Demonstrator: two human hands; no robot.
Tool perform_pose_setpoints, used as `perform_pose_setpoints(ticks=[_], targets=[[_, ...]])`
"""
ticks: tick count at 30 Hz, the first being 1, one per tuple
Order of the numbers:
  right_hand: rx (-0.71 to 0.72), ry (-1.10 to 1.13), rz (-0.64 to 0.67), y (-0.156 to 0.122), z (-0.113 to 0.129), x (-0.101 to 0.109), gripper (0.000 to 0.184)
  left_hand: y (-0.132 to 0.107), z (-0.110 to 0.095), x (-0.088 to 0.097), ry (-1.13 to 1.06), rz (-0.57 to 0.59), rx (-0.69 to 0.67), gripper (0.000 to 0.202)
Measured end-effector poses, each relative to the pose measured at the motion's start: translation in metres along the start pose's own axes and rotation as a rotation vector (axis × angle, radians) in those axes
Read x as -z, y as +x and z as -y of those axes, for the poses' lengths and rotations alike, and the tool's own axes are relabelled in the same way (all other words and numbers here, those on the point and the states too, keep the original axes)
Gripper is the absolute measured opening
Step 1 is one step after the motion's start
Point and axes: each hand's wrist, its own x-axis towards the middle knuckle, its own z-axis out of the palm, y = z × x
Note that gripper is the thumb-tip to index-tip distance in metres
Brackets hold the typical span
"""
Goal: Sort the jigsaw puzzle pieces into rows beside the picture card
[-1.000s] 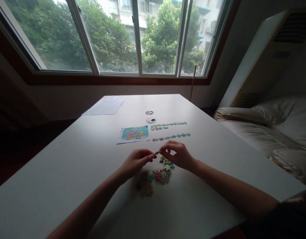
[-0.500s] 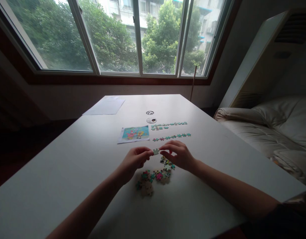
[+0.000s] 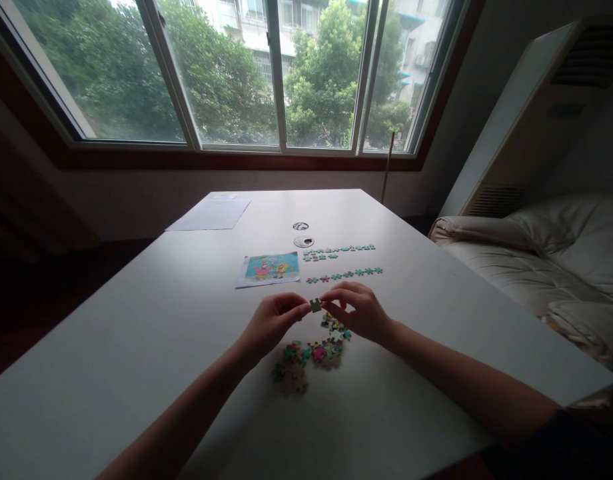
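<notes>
The left hand (image 3: 275, 323) pinched a jigsaw piece (image 3: 315, 305) above the worktop (image 3: 186, 293); the right hand (image 3: 356, 311) met its edge, grip unclear. Three rows of pieces (image 3: 332, 256) lay sorted; the nearer heap (image 3: 319, 353) seemingly awaited sorting.

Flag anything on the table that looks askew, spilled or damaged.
No spill or damage shows. The picture lies slightly askew; the puzzle pile looks jumbled, partly brown side up, while the rows beyond are orderly.
</notes>
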Motion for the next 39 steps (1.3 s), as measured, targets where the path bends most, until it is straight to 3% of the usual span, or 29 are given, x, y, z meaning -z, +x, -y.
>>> perform_pose_setpoints(ticks=[12,19,23,39], targets=[[0.016,0.029,-0.016,0.001,-0.001,0.0,0.009,0.0,0.001,0.002,0.031,0.027,-0.027,0.027],[-0.073,0.065,-0.139,0.001,-0.007,0.005,0.008,0.002,0.013,0.009,0.433,0.17,-0.121,0.021],[-0.132,0.069,-0.24,0.002,-0.014,0.007,0.009,0.0,0.021,0.006,0.499,0.249,-0.129,0.019],[-0.158,0.064,-0.269,0.002,-0.017,0.006,0.01,-0.002,0.022,0.002,0.593,0.254,-0.174,0.015]])
